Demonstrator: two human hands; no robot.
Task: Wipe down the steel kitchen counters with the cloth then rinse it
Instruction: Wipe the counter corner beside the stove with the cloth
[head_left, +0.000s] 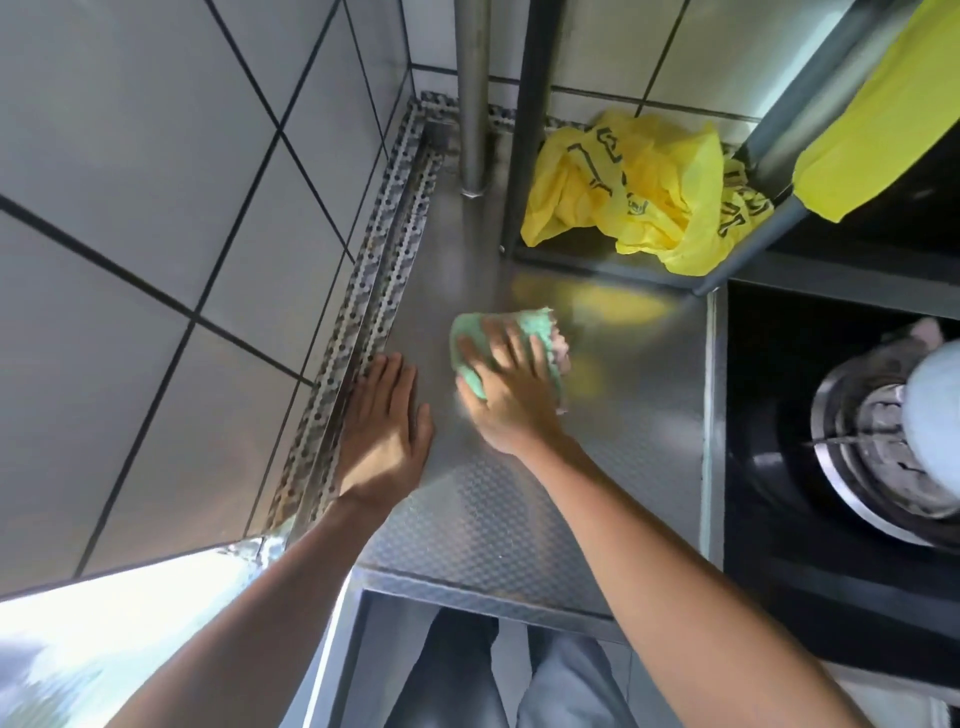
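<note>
Green cloth (470, 358), soft, light, bunched, is pressed mid-counter (524, 519) under right hand (511, 395), fingers spread flat. Best gathered by a bunched fold. Left hand (387, 431) is laid flat, fingers together, at wall edge.

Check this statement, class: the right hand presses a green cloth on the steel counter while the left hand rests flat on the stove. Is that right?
Not quite. The head view shows the left hand resting flat on the steel counter, beside the tiled wall, not on the stove. The right hand does press the green cloth on the counter.
</note>
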